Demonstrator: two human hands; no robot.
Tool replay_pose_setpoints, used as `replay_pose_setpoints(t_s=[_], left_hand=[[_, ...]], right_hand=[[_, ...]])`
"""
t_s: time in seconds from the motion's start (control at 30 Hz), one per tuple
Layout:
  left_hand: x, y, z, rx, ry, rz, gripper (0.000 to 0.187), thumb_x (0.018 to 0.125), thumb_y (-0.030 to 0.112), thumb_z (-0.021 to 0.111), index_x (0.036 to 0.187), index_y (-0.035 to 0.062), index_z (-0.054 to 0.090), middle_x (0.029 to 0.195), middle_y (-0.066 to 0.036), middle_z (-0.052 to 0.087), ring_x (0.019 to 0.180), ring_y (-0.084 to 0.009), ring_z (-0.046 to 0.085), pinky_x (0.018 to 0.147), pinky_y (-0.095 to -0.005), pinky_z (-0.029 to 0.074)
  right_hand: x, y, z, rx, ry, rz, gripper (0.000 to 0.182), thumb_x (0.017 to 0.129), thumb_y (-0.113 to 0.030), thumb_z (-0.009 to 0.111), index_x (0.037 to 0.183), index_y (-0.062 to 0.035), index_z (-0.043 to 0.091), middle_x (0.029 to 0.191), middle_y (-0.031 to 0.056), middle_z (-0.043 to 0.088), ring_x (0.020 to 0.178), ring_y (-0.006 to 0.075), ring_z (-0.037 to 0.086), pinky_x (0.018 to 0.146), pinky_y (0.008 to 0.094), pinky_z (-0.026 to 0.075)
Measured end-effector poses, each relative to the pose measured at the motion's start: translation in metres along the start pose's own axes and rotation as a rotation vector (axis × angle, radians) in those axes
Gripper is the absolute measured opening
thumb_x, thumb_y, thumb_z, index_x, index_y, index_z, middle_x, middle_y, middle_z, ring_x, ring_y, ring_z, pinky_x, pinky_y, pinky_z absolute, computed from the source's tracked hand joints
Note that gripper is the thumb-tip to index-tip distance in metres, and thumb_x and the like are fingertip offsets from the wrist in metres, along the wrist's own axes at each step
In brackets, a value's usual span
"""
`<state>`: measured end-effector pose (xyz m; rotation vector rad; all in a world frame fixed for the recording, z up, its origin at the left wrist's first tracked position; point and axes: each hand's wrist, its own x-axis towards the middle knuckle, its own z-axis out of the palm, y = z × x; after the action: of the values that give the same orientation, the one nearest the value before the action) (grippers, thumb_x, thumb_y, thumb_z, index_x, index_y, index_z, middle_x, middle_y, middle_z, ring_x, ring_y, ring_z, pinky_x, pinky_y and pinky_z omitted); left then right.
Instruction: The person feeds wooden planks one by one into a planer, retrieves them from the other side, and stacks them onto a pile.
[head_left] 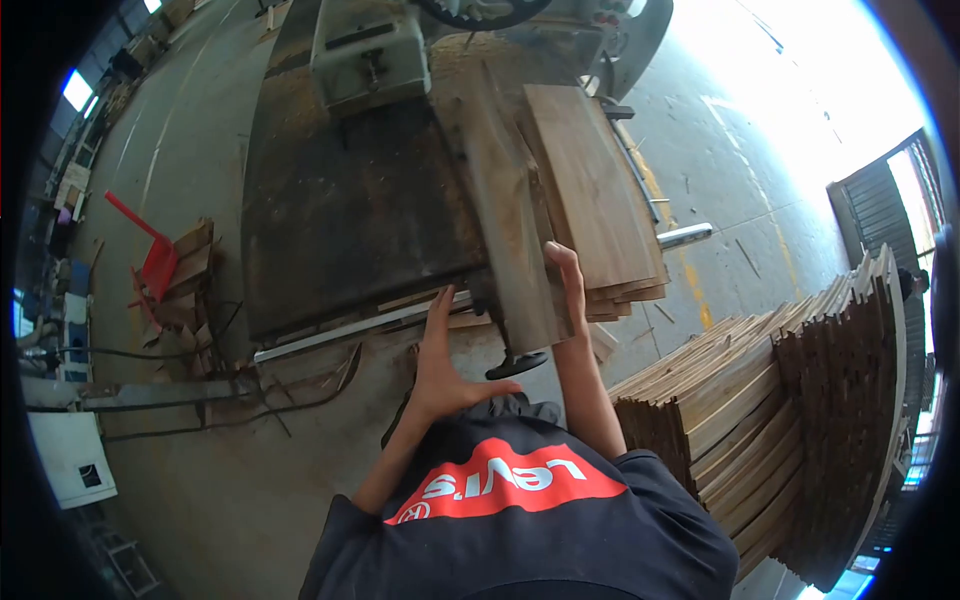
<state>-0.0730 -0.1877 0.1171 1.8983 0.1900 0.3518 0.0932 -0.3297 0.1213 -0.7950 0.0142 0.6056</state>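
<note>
Brown wooden board (520,240) lies lengthwise on the dark machine table (350,200), beside the stacked planks (595,190). Your right hand (573,300) is at its near right edge; you can't tell its grip. Your left hand (440,370) is spread, thumb apart, near the black handle (517,366).

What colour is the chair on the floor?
The chair is bright red, seen best in the head view.
</note>
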Motion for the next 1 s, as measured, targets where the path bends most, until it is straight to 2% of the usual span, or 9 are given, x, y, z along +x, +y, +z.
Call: replay_pose_setpoints(t_s=[0.03,0.13,0.2,0.33,0.47,0.6,0.77,0.9,1.0], left_hand=[[-0.001,-0.001,-0.005,0.028,-0.008,0.005,0.142,0.051,0.049,0.101,0.157,-0.0077,0.024,0.155,-0.027,0.042,0.146,-0.0353,0.042,0.12,-0.0425,0.033],[-0.006,-0.023,-0.016,-0.09,0.02,-0.056,0.155,0.046,0.045,0.103,0.159,-0.0097,0.012,0.159,-0.031,0.031,0.149,-0.0405,0.034,0.123,-0.0455,0.028],[-0.015,-0.043,-0.029,0.263,0.202,-0.019,0.155,0.047,0.038,0.104,0.16,-0.0075,0.008,0.16,-0.029,0.03,0.149,-0.0382,0.034,0.122,-0.0471,0.03],[-0.022,-0.079,-0.056,0.301,0.268,-0.045,0.154,0.047,0.035,0.103,0.16,-0.0073,0.008,0.16,-0.03,0.029,0.15,-0.041,0.032,0.123,-0.0463,0.029],[-0.013,-0.098,-0.088,0.273,0.238,-0.051,0.155,0.047,0.031,0.103,0.161,-0.0069,0.004,0.162,-0.034,0.021,0.152,-0.0456,0.026,0.125,-0.0473,0.026],[-0.011,-0.108,-0.105,0.32,0.226,-0.014,0.15,0.048,0.027,0.101,0.162,-0.0045,0.009,0.164,-0.035,0.019,0.153,-0.0449,0.025,0.123,-0.0456,0.031],[-0.012,-0.117,-0.108,0.326,0.225,0.011,0.146,0.048,0.023,0.098,0.162,-0.0032,0.011,0.164,-0.034,0.019,0.154,-0.0441,0.024,0.121,-0.0446,0.034],[-0.003,-0.126,-0.11,0.312,0.218,0.009,0.142,0.049,0.025,0.096,0.162,-0.004,0.014,0.165,-0.032,0.022,0.155,-0.0449,0.019,0.123,-0.0489,0.029],[0.007,-0.141,-0.113,0.473,0.21,0.038,0.142,0.05,0.033,0.096,0.161,-0.0054,0.017,0.163,-0.031,0.027,0.156,-0.0449,0.016,0.125,-0.0545,0.02]], right_hand=[[0.001,0.019,-0.002,0.134,-0.029,0.051,0.056,0.093,-0.04,0.06,0.132,0.0001,0.064,0.114,0.0136,0.074,0.096,0.0235,0.072,0.091,0.0346,0.056],[-0.005,0.062,0.022,0.344,-0.037,0.265,0.053,0.093,-0.037,0.061,0.128,0.002,0.065,0.111,0.0134,0.074,0.095,0.0243,0.073,0.09,0.0355,0.058],[0.019,0.103,-0.006,0.314,-0.083,0.351,0.049,0.097,-0.034,0.06,0.129,0.0028,0.063,0.116,0.0134,0.073,0.099,0.0227,0.073,0.091,0.0352,0.057],[0.028,0.134,0.016,-0.142,-0.09,0.38,0.037,0.107,-0.026,0.053,0.13,0.0007,0.063,0.12,0.0092,0.071,0.104,0.0161,0.069,0.091,0.0311,0.055],[0.046,0.172,0.02,-0.636,-0.167,0.003,0.034,0.107,-0.021,0.054,0.129,0.0046,0.061,0.114,0.0078,0.071,0.103,0.01,0.06,0.091,0.0278,0.048],[0.049,0.192,0.023,-0.82,-0.04,-0.166,0.039,0.104,-0.02,0.059,0.132,0.0072,0.059,0.114,0.0179,0.072,0.106,0.0184,0.065,0.093,0.032,0.05],[0.038,0.194,0.032,-1.074,0.039,-0.268,0.045,0.104,-0.022,0.06,0.137,0.0077,0.055,0.12,0.0282,0.069,0.115,0.0389,0.068,0.096,0.0385,0.051],[0.038,0.196,0.034,-1.122,0.075,-0.224,0.043,0.103,-0.019,0.059,0.138,0.0071,0.055,0.132,0.0294,0.063,0.123,0.0422,0.061,0.099,0.0408,0.05],[0.048,0.2,0.033,-1.374,0.077,-0.388,0.045,0.101,-0.015,0.058,0.141,0.0041,0.054,0.149,0.0309,0.048,0.136,0.044,0.05,0.108,0.0505,0.041]])
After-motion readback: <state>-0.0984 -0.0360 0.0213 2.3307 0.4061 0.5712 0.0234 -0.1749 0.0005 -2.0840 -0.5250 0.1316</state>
